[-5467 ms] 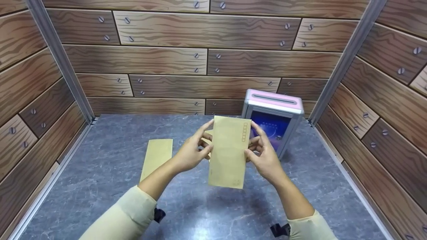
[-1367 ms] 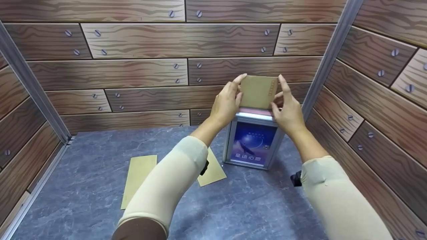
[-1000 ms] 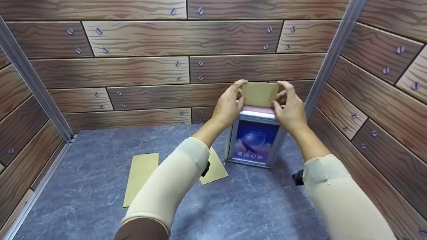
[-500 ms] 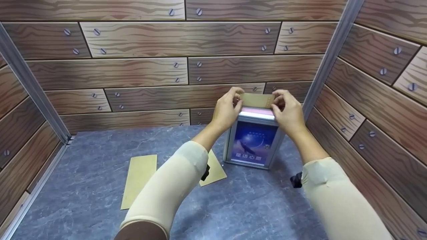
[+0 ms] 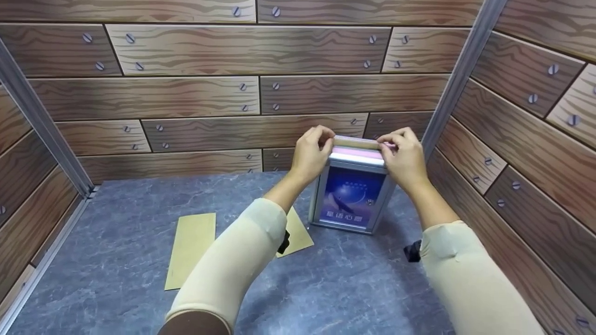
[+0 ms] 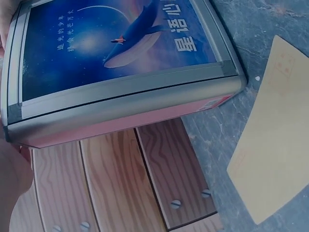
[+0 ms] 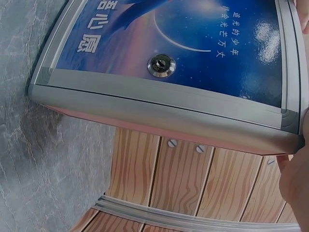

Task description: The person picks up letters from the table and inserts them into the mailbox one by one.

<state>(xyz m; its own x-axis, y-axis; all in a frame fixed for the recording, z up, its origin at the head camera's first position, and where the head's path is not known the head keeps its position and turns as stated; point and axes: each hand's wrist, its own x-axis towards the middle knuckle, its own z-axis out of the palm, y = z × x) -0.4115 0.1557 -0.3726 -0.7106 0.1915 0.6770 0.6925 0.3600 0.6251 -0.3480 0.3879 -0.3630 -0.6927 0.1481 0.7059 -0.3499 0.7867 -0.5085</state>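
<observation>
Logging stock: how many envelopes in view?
3: a held envelope sticking out of the box, a left envelope flat on the table, a middle envelope partly behind the left sleeve. More could be hidden underneath.

So we've got 星语心愿 on the box (image 5: 350,190), right of centre in the head view, with tinier 追光的少年 终会光芒万丈 above.

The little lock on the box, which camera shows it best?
The right wrist view: there the lock is big and sharp. In the head view it's just a tiny spot; the left wrist view doesn't show it.
</observation>
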